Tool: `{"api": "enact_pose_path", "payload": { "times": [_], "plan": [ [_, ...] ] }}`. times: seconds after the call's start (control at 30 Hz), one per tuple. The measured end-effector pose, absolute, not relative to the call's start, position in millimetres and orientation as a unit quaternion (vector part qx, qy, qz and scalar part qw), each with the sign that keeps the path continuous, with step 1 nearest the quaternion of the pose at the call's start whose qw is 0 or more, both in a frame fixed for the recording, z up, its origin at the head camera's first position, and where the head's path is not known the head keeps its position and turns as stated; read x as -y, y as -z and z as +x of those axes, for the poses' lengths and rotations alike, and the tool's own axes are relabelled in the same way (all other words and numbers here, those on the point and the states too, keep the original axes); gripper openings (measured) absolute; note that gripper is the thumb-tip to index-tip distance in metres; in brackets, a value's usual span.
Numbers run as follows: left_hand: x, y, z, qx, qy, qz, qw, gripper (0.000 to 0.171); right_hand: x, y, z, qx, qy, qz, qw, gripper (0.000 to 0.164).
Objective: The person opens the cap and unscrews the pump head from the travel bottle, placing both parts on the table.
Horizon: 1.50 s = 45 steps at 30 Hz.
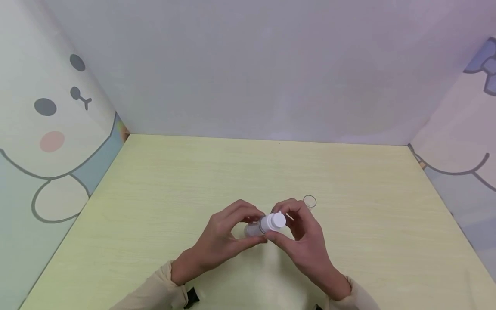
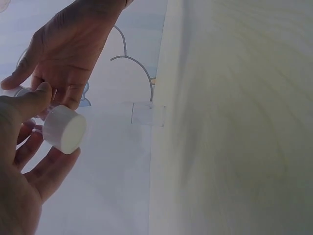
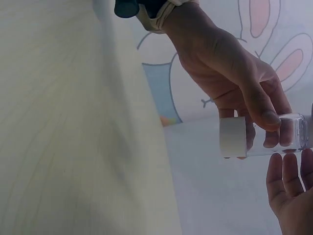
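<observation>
Both hands hold a small clear bottle point(image 1: 255, 229) with a white top point(image 1: 278, 220), tilted above the table in the head view. My left hand point(image 1: 222, 230) grips its clear body between thumb and fingers. At the top end, my right hand point(image 1: 304, 239) pinches the bottle with its thumb on the near side and fingers on the far side. The right wrist view shows the white base point(image 3: 232, 137) at the bottle's other end and the see-through body point(image 3: 261, 143). Part of the top is cut off at that view's edge.
A clear cylindrical cap-like piece point(image 2: 147, 114) stands on the pale wooden table point(image 1: 186, 172), just beyond the right hand; in the head view its rim point(image 1: 310, 196) shows as a thin ring. A plain wall point(image 1: 263, 77) closes the back, with cartoon-printed panels point(image 1: 50, 125) at both sides.
</observation>
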<state>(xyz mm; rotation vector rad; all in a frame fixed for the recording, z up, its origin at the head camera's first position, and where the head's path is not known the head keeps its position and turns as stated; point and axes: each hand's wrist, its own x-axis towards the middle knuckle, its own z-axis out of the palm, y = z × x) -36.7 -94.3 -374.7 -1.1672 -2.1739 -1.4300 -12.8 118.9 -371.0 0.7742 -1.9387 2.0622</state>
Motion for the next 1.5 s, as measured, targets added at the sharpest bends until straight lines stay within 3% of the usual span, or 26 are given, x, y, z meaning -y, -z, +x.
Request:
{"api": "enact_pose_path", "payload": {
  "times": [0.43, 0.63, 0.9, 1.5],
  "plan": [
    [99, 372, -41, 0.738, 0.505, -0.423, 0.148, 0.048, -123, 370, -16, 0.626, -0.698, 0.334, 0.099, 0.047],
    [99, 374, -44, 0.726, 0.512, -0.435, 0.146, 0.049, -122, 373, -18, 0.627, -0.674, 0.375, 0.106, 0.04],
    [99, 374, -43, 0.721, 0.514, -0.44, 0.145, 0.049, -118, 376, -17, 0.627, -0.672, 0.374, 0.124, 0.066],
    [99, 372, -43, 0.725, 0.496, -0.448, 0.167, 0.047, -113, 376, -19, 0.603, -0.677, 0.391, 0.161, 0.046]
  ]
}}
